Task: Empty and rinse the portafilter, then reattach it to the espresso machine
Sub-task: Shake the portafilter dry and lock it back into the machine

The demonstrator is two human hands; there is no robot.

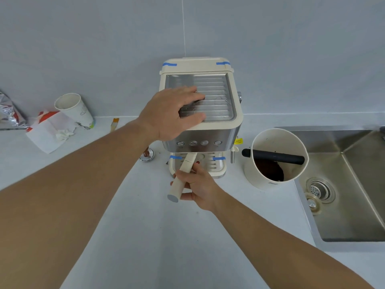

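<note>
My left hand (173,112) lies flat on the espresso machine (200,122) to steady it; my right hand (198,184) grips the portafilter (181,178) handle, its head under the machine's front, ready for twisting.

The espresso machine (200,113) stood on the counter (145,236) against the wall. The left hand (173,113) lay on its top; the right hand (200,186) gripped the portafilter handle (181,180) before its drip tray. Right of the machine stood a knock box (275,157), then the sink (343,184). Left were a tamper (146,156), paper cup (74,109) and napkin (50,132).
</note>
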